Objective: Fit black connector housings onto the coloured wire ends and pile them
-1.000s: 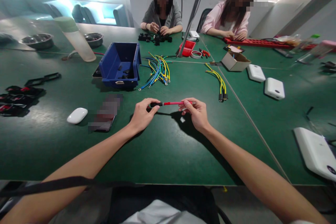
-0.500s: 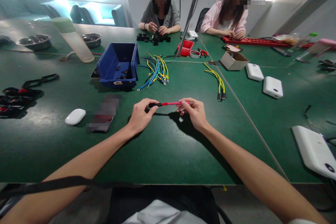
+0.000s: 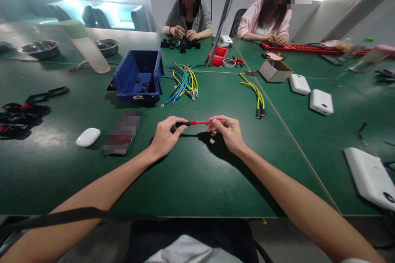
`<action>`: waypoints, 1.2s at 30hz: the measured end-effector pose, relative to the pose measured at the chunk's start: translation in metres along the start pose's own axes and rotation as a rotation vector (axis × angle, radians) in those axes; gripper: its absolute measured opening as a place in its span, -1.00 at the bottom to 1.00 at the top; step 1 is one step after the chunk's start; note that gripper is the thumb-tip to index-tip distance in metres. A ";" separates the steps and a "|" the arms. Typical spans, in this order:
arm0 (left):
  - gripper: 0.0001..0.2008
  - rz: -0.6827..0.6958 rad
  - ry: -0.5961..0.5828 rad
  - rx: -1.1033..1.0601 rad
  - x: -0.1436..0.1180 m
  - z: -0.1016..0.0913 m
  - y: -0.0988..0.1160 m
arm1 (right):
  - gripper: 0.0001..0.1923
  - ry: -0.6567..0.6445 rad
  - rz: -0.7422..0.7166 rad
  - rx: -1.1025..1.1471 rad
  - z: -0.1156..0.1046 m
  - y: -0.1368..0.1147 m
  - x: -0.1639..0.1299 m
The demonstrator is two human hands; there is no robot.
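Observation:
A thin, straight red rod with a thicker black end is held level just above the green table. My left hand is closed on its black end, thumb and fingers pinching it. At the other side my right hand pinches the red part between thumb and fingers. The right tip of the rod is partly hidden by those fingers, and I cannot tell its exact kind. A small white bit shows below my right fingers. Beyond my hands lie a bundle of blue, yellow and green cables and yellow-green cables with black ends.
A blue bin with small black parts stands behind my left hand. Left are a phone and a white case. White devices and a cardboard box are at right. Two people sit across the table.
Almost nothing differs. Both hands keep the same grip on the red rod, which has shifted only very slightly.

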State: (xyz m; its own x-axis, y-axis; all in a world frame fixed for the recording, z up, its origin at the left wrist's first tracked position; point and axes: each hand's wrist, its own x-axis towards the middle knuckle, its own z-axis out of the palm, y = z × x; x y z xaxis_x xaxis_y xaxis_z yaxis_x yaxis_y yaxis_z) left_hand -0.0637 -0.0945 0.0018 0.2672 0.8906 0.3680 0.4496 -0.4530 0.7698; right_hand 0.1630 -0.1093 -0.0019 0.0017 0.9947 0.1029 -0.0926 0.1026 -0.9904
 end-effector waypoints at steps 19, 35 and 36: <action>-0.84 0.102 0.034 -0.048 -0.001 0.000 0.000 | -0.69 0.028 0.137 0.057 -0.004 0.006 0.000; -0.84 0.181 0.035 -0.070 -0.003 0.003 0.000 | -0.73 -0.026 0.147 0.055 -0.004 0.006 -0.001; -0.84 0.177 0.033 -0.075 -0.003 0.002 0.000 | -0.73 -0.025 0.150 0.062 -0.004 0.006 -0.001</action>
State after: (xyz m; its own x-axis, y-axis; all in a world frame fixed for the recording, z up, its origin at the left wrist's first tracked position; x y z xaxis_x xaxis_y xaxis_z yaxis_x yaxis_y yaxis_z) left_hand -0.0625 -0.0975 -0.0006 0.3080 0.7988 0.5167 0.3327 -0.5993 0.7281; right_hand 0.1660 -0.1096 -0.0084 -0.0413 0.9982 -0.0428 -0.1508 -0.0486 -0.9874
